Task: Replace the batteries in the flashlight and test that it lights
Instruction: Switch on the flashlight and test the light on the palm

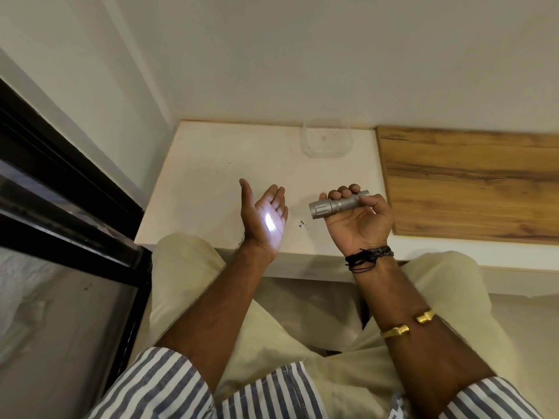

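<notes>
Two hands hover over the near half of a white tabletop (211,164), and most of its bare surface lies beyond and to the left of our grip. Its near edge runs just under both wrists, and its far edge meets the wall (302,55). Left of our open hand, past the table's slanting side edge, stands a black frame (60,176), well apart from the fingers.

Close on the right of the grip lies a wooden board (472,182). Its left edge runs just beside our right hand (360,216), but we cannot tell whether they touch. Beyond the grip, against the wall, sits a clear tray (326,140), well apart from both hands. A few dark specks (302,224) lie on the table between the hands, below the torch's head.

Our right hand holds the flashlight (338,205) palm up, with the fingers curled over the barrel and the thumb lying near the tail end. It is a short silver-grey tube, held roughly level above the table. Its wider ribbed head sticks out of the fist to the left.

Our left hand (266,213) stands near that head, spread with the fingers straight and the palm turned toward it, holding nothing. A bright white patch of light (270,222) lies on the palm.

Black cords (369,257) wrap the right wrist.
</notes>
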A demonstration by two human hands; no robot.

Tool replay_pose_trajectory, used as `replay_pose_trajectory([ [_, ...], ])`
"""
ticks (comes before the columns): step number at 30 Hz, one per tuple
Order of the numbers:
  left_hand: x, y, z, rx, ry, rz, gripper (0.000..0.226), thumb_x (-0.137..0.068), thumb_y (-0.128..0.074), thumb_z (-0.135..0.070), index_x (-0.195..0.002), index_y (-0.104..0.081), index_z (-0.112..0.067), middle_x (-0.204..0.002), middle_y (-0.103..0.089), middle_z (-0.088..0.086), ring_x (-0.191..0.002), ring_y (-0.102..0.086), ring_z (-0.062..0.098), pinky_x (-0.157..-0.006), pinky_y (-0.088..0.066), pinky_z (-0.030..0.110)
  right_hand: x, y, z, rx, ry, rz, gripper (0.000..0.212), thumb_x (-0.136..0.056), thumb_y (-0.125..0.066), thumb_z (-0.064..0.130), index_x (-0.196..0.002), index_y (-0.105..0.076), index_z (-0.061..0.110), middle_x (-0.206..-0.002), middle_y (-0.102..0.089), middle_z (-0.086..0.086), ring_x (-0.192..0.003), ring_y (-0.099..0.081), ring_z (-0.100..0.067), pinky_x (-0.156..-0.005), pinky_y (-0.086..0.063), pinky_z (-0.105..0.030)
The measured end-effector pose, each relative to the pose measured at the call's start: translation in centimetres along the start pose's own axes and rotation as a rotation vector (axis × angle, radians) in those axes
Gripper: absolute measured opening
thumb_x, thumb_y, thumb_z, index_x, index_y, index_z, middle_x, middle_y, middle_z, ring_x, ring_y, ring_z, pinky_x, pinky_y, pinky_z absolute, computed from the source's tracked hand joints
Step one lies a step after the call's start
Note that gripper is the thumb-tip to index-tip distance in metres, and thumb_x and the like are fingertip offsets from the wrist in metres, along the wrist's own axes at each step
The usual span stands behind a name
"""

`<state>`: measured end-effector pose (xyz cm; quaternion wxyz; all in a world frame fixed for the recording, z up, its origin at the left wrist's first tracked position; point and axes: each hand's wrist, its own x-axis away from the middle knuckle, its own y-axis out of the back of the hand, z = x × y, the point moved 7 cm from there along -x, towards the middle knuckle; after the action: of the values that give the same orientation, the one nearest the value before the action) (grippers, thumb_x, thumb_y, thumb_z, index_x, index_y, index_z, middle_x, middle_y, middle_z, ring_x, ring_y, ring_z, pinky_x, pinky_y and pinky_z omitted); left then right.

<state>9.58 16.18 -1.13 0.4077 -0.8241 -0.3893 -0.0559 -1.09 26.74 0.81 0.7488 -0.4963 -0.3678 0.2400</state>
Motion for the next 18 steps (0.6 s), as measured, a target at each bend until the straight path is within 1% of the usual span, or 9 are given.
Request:
replay_pose_trajectory([
  [3,0.0,0.1,-0.1,-0.006,-0.008,-0.016,0.094,-0.091,-0.019,-0.079,-0.157,-0.020,-0.012,-0.165,-0.022,0.008,-0.155,-0.013,0.025,-0.126,-0.006,0.042,-0.5,0.4,-0.1,0.116,-0.010,-0.060,0.030,-0.086,-0.043,-0.011,-0.095,-0.061,0.011,-0.087,-0.058,-0.006,-0.081,-0.062,-0.022,-0.100,-0.052,-0.049],
  [6,-0.3,0.6,-0.6,-0.002,-0.037,-0.061,0.092,-0.092,-0.016,-0.077,-0.157,-0.019,-0.012,-0.166,-0.021,0.008,-0.155,-0.012,0.026,-0.126,-0.006,0.042,-0.5,0.8,0.5,0.355,0.062,-0.080,0.024,-0.098,-0.054,-0.006,-0.116,-0.062,0.008,-0.107,-0.060,-0.012,-0.104,-0.064,-0.025,-0.101,-0.054,-0.053],
  [7,-0.3,0.9,-0.9,0.003,-0.053,-0.079,0.093,-0.092,-0.016,-0.077,-0.157,-0.019,-0.011,-0.166,-0.021,0.009,-0.155,-0.012,0.025,-0.126,-0.006,0.042,-0.4,0.9,0.9,0.474,0.121,-0.092,0.023,-0.098,-0.058,-0.003,-0.118,-0.062,0.009,-0.110,-0.059,-0.013,-0.108,-0.063,-0.026,-0.102,-0.053,-0.055],
  [9,-0.4,1.5,-1.4,0.012,-0.091,-0.112,0.094,-0.093,-0.018,-0.077,-0.156,-0.022,-0.008,-0.164,-0.025,0.010,-0.154,-0.016,0.024,-0.126,-0.009,0.042,0.0,0.6,1.9,0.739,0.292,-0.133,0.022,-0.094,-0.068,0.001,-0.112,-0.066,0.012,-0.109,-0.062,-0.012,-0.106,-0.064,-0.026,-0.102,-0.053,-0.053],
  [11,-0.3,1.8,-1.7,0.002,-0.120,-0.124,0.094,-0.093,-0.020,-0.077,-0.156,-0.024,-0.008,-0.164,-0.026,0.010,-0.154,-0.019,0.023,-0.126,-0.011,0.042,0.8,-0.3,2.9,1.004,0.517,-0.155,0.024,-0.086,-0.077,0.003,-0.105,-0.069,0.016,-0.105,-0.070,-0.004,-0.104,-0.067,-0.025,-0.098,-0.055,-0.048],
  [12,-0.2,1.8,-1.7,-0.008,-0.125,-0.126,0.093,-0.093,-0.020,-0.077,-0.155,-0.025,-0.008,-0.164,-0.027,0.010,-0.153,-0.019,0.024,-0.126,-0.012,0.042,1.2,-0.9,3.2,1.089,0.621,-0.135,0.025,-0.084,-0.079,0.004,-0.104,-0.071,0.017,-0.106,-0.072,-0.004,-0.104,-0.069,-0.027,-0.095,-0.056,-0.048],
  [14,-0.2,1.8,-1.7,-0.027,-0.130,-0.132,0.093,-0.093,-0.018,-0.077,-0.155,-0.025,-0.008,-0.163,-0.028,0.010,-0.153,-0.020,0.024,-0.126,-0.013,0.041,2.0,-2.1,3.4,1.146,0.778,-0.058,0.027,-0.083,-0.081,0.003,-0.106,-0.072,0.014,-0.109,-0.073,-0.012,-0.106,-0.069,-0.032,-0.094,-0.057,-0.050],
  [15,-0.2,1.7,-1.7,-0.036,-0.134,-0.137,0.093,-0.093,-0.017,-0.077,-0.155,-0.026,-0.008,-0.163,-0.029,0.010,-0.153,-0.021,0.025,-0.126,-0.013,0.041,2.2,-2.5,3.4,1.156,0.832,-0.022,0.028,-0.083,-0.081,0.003,-0.109,-0.072,0.011,-0.111,-0.073,-0.011,-0.109,-0.069,-0.029,-0.096,-0.057,-0.048],
  [18,-0.2,1.6,-1.7,-0.049,-0.143,-0.144,0.092,-0.093,-0.017,-0.076,-0.155,-0.026,-0.009,-0.163,-0.029,0.010,-0.152,-0.023,0.025,-0.126,-0.014,0.043,2.2,-2.9,3.2,1.175,0.857,0.032,0.033,-0.087,-0.079,0.007,-0.119,-0.071,0.005,-0.121,-0.073,-0.003,-0.120,-0.066,-0.020,-0.105,-0.052,-0.036],
])
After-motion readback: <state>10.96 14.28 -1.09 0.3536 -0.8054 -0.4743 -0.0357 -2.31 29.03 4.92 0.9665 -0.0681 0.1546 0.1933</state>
